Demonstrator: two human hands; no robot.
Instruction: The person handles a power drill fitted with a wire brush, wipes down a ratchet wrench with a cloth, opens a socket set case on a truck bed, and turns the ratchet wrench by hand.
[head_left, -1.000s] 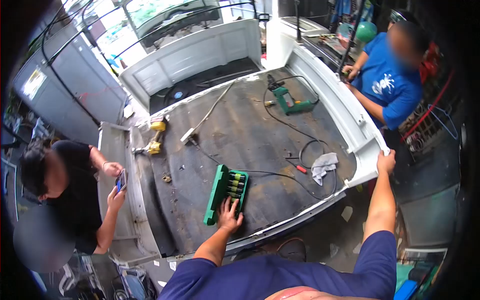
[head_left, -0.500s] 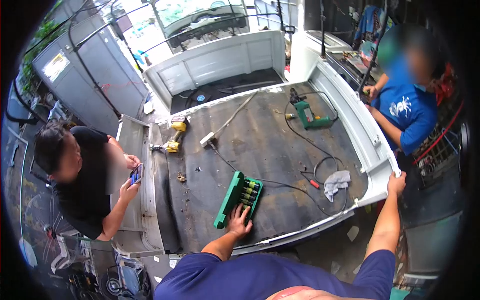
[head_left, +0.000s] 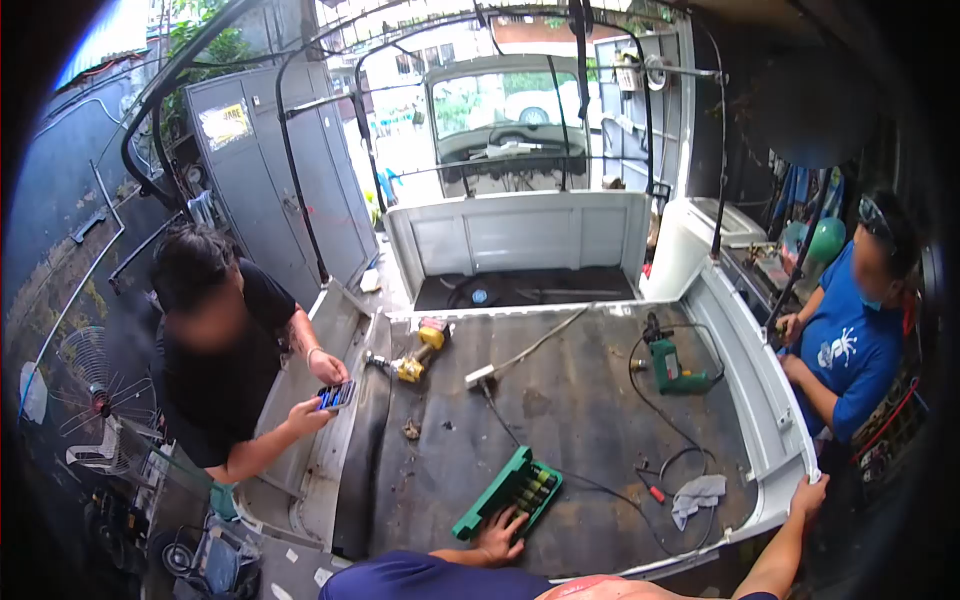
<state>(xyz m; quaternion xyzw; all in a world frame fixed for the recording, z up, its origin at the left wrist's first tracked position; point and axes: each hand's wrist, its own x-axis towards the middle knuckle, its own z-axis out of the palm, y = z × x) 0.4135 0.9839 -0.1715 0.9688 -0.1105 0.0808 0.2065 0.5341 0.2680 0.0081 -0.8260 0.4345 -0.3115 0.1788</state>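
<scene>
A green case lies open on the dark floor of a white truck bed, with several sockets in a row inside. My left hand rests at the near edge of this case, fingers apart and touching it; no object shows in its grasp. At the right, my right hand is wrapped round the corner of the white bed wall. A grey rag lies inside that corner, beside a red-handled tool.
A yellow drill, a green corded drill and a power strip lie on the bed. At left a person in black holds a small case; at right stands a person in blue. Black bars rise around the bed.
The view has tilted up and turned left, so the bed appears lower in the frame. My left hand stays at the green case and my right hand at the bed corner.
</scene>
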